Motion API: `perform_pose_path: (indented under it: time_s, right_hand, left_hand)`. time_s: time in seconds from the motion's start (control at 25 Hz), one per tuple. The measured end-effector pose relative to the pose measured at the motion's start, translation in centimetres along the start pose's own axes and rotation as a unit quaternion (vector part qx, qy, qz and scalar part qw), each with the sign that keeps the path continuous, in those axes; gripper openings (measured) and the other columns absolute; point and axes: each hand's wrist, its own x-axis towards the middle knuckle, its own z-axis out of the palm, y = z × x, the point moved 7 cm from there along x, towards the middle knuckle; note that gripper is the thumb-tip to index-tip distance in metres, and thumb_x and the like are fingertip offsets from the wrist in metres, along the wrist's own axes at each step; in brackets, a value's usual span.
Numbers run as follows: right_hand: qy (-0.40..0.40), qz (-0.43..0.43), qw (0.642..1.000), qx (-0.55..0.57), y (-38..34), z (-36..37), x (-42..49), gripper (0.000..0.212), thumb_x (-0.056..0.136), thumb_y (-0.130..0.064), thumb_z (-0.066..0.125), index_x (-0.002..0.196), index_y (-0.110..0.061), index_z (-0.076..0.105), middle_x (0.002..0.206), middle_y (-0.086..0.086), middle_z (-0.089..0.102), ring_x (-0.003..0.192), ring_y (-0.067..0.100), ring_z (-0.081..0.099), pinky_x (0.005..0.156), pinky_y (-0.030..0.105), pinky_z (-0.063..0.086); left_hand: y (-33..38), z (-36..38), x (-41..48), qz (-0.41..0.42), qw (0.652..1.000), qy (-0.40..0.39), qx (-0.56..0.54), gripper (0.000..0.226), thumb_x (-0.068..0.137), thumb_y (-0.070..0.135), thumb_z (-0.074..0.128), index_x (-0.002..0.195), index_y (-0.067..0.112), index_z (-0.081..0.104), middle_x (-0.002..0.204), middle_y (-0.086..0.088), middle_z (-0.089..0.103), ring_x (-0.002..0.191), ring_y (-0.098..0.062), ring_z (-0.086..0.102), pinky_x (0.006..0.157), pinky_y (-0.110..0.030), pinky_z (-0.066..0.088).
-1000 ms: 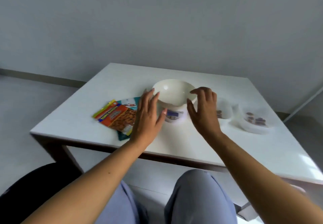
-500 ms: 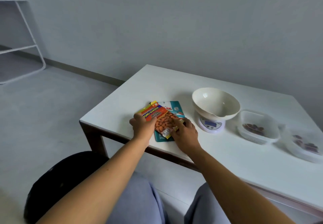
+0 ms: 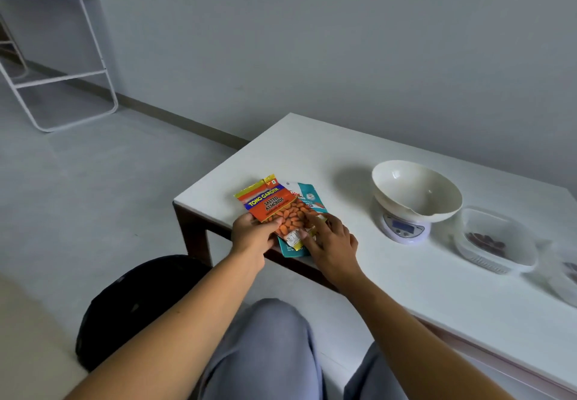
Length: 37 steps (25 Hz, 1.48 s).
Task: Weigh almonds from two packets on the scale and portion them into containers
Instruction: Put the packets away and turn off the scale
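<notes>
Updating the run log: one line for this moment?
left hand: on orange packet | right hand: on packets | bowl: empty

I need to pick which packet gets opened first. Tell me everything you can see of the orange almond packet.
The orange packet is a flat, glossy foil pouch with a yellow top strip, a blue band reading TONG GARDEN, SALTED ALMONDS below it, and pictured almonds. It looks sealed. It lies tilted near the table corner, overlapping the teal packet beneath. The left hand grips its lower left edge; the right hand has fingers on its lower right corner.
</notes>
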Motion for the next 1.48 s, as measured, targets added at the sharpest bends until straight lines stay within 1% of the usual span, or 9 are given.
perform_pose_path:
  time_s: [0.2,0.28,0.36,0.56,0.76,1.0,1.24,1.36,1.48]
  right_hand:
    - [0.004,-0.066,0.991,0.114,-7.4,1.3,-0.2,0.045,0.093,-0.042,0.046,0.137,-0.030,0.042,0.143,0.006,0.035,0.129,0.028,0.039,0.106,0.047,0.039]
    - [-0.014,-0.084,0.982,0.170,-10.4,2.2,-0.6,0.043,0.093,-0.037,0.051,0.135,-0.027,0.044,0.141,0.007,0.035,0.126,0.024,0.044,0.097,0.030,0.048]
    - [-0.073,-0.092,0.975,0.191,-13.5,4.2,-1.7,0.042,0.092,-0.030,0.057,0.132,-0.021,0.049,0.137,0.007,0.040,0.120,0.017,0.049,0.083,0.005,0.042]
    - [-0.162,-0.080,0.970,0.164,-16.9,11.9,-5.3,0.027,0.083,-0.020,0.067,0.108,-0.008,0.067,0.110,0.014,0.063,0.105,0.026,0.062,0.084,0.020,0.044]
    - [-0.276,0.015,0.957,0.087,-14.6,17.0,-6.9,0.031,0.089,-0.029,0.061,0.098,0.000,0.069,0.101,0.016,0.070,0.088,0.026,0.065,0.082,0.030,0.054]
    - [-0.272,0.016,0.958,0.091,-14.1,17.9,-6.0,0.032,0.091,-0.027,0.059,0.096,0.002,0.069,0.097,0.019,0.070,0.084,0.027,0.070,0.084,0.038,0.058]
    - [-0.212,-0.006,0.964,0.161,-14.5,13.7,-4.5,0.027,0.089,-0.020,0.060,0.091,0.005,0.067,0.090,0.022,0.072,0.082,0.031,0.071,0.081,0.045,0.056]
    - [-0.088,-0.024,0.967,0.236,-11.7,6.9,-3.1,0.013,0.087,-0.015,0.059,0.090,-0.004,0.067,0.086,0.014,0.072,0.079,0.027,0.071,0.078,0.042,0.056]
    - [0.064,-0.052,0.975,0.204,-6.6,-0.5,-3.0,0.010,0.085,-0.011,0.058,0.085,-0.009,0.068,0.079,0.007,0.072,0.072,0.020,0.068,0.071,0.033,0.054]
  left_hand:
    - [3.4,-8.6,-2.8,0.039,0.997,0.030,-0.065,0.021,0.084,-0.004,0.065,0.102,0.008,0.065,0.093,-0.007,0.070,0.083,-0.020,0.068,0.083,-0.033,0.054]
    - [4.0,-12.6,-4.0,0.029,0.995,0.062,-0.074,0.017,0.084,-0.002,0.066,0.098,0.008,0.065,0.094,-0.007,0.071,0.083,-0.019,0.069,0.078,-0.032,0.055]
    - [3.8,-16.9,-5.4,0.017,0.991,0.097,-0.085,0.013,0.085,0.000,0.066,0.094,0.010,0.065,0.092,-0.006,0.072,0.083,-0.018,0.070,0.071,-0.030,0.055]
    - [-2.0,-25.6,-7.7,-0.046,0.982,0.141,-0.116,0.028,0.089,0.001,0.059,0.117,-0.003,0.059,0.101,-0.016,0.067,0.057,-0.012,0.071,0.049,-0.022,0.056]
    - [-8.4,-27.4,-8.5,-0.176,0.956,0.145,-0.188,0.035,0.095,0.011,0.054,0.125,-0.006,0.048,0.107,-0.025,0.064,0.077,-0.030,0.070,0.053,-0.032,0.061]
    - [-9.0,-27.2,-8.1,-0.180,0.956,0.110,-0.203,0.049,0.097,0.015,0.053,0.133,-0.010,0.033,0.109,-0.031,0.066,0.078,-0.033,0.074,0.053,-0.030,0.060]
    - [-5.6,-23.2,-7.4,-0.120,0.975,0.081,-0.171,0.033,0.098,0.011,0.049,0.127,-0.004,0.046,0.107,-0.025,0.067,0.092,-0.031,0.070,0.064,-0.027,0.061]
    - [-1.6,-17.4,-6.0,-0.026,0.995,0.037,-0.086,0.020,0.099,0.012,0.047,0.115,0.006,0.056,0.106,-0.018,0.068,0.087,-0.024,0.070,0.064,-0.023,0.059]
    - [2.2,-10.0,-5.6,0.092,0.995,-0.039,0.013,0.016,0.098,0.010,0.048,0.108,0.011,0.060,0.097,-0.010,0.070,0.081,-0.017,0.070,0.067,-0.021,0.057]
